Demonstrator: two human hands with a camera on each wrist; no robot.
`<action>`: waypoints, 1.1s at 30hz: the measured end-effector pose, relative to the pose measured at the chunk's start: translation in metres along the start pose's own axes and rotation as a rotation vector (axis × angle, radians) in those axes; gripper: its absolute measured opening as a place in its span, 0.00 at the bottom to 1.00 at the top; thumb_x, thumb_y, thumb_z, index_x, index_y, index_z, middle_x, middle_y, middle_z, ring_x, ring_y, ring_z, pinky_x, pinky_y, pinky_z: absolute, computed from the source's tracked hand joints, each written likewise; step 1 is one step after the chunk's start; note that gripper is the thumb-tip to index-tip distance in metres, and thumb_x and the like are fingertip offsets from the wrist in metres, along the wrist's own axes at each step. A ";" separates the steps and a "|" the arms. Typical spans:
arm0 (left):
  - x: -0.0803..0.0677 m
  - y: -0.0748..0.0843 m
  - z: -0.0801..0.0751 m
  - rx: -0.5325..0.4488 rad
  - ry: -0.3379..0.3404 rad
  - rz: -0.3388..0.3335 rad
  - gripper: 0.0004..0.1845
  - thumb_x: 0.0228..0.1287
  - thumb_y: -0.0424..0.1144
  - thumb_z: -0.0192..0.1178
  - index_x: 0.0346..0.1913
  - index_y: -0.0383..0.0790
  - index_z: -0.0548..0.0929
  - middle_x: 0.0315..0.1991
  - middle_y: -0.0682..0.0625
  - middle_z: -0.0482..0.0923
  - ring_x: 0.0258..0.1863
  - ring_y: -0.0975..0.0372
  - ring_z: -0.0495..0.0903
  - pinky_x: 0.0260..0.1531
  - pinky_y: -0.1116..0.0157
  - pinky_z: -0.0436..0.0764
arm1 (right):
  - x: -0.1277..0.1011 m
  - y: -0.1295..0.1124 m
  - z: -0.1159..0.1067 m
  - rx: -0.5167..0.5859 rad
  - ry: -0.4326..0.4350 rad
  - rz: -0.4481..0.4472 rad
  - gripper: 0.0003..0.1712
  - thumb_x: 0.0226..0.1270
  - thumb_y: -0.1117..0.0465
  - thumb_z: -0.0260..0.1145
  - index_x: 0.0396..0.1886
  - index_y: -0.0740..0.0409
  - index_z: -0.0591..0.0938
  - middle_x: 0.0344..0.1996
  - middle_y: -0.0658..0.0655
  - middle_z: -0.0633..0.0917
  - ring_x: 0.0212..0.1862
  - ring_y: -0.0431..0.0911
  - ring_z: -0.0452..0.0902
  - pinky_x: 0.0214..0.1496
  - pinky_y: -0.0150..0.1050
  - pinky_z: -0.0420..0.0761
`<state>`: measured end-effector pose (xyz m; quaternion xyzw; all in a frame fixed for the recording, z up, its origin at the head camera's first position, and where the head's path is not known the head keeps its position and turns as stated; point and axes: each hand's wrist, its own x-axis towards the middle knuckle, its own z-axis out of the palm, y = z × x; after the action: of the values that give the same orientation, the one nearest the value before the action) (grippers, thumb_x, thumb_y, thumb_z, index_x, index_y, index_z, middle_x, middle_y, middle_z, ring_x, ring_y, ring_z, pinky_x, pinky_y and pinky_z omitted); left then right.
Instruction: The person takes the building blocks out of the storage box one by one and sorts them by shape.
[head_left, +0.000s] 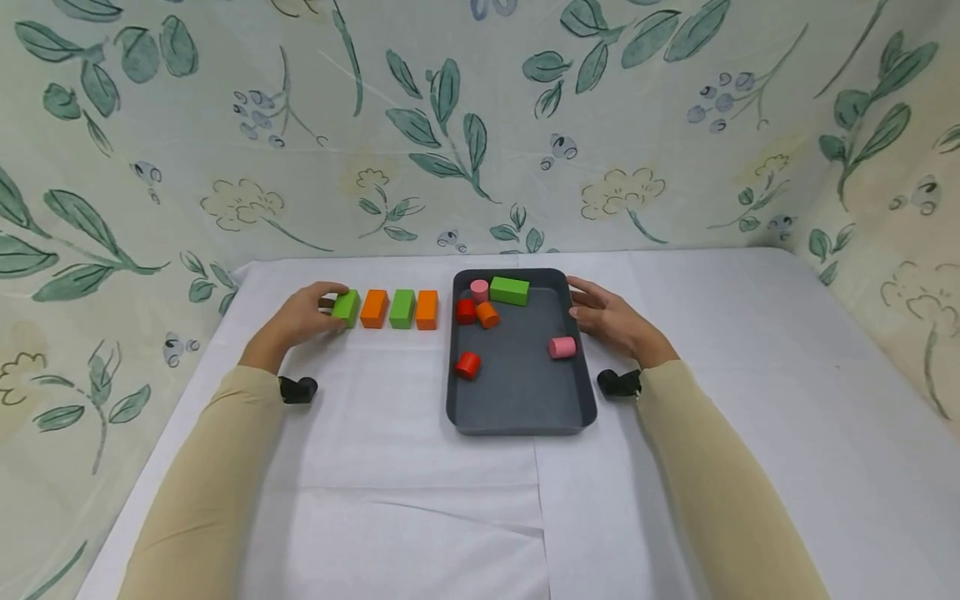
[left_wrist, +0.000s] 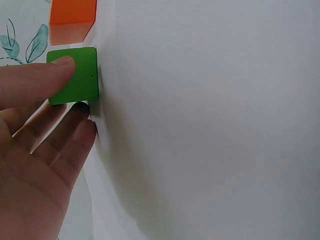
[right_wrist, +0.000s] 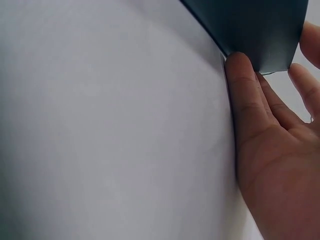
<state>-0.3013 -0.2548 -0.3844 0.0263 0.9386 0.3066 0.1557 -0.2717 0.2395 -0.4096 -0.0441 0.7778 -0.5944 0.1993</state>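
At the left end of a row of blocks, my left hand (head_left: pixel 303 315) pinches a green block (head_left: pixel 346 307) between thumb and fingers. The left wrist view shows the thumb lying over an end face of this green block (left_wrist: pixel 85 82), with the other fingers behind and below it. To its right stand an orange block (head_left: pixel 374 309), another green block (head_left: pixel 402 309) and a second orange block (head_left: pixel 427 310). My right hand (head_left: pixel 611 321) rests at the right side of a dark grey tray (head_left: pixel 517 408), its fingers fairly straight. Fingertips meet the tray's outer wall (right_wrist: pixel 255 30) in the right wrist view.
Inside the tray lie a green block (head_left: pixel 509 291), a pink cylinder (head_left: pixel 479 290), an orange cylinder (head_left: pixel 487 315) and a red cylinder (head_left: pixel 466 312). Another red cylinder (head_left: pixel 468 365) and another pink cylinder (head_left: pixel 562 347) lie lower down. A white cloth (head_left: pixel 405 517) covers the table; patterned fabric (head_left: pixel 480 125) hangs behind.
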 end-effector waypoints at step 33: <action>-0.013 0.163 0.016 0.172 0.187 0.498 0.18 0.69 0.38 0.53 0.60 0.41 0.79 0.66 0.45 0.73 0.63 0.49 0.72 0.65 0.48 0.74 | 0.001 0.005 -0.002 0.022 0.009 -0.013 0.39 0.75 0.63 0.54 0.81 0.41 0.51 0.80 0.58 0.52 0.81 0.55 0.49 0.80 0.54 0.56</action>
<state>-0.2920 -0.1153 -0.2974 0.2411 0.9361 0.2556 -0.0147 -0.2728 0.2421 -0.4142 -0.0442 0.7717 -0.6045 0.1926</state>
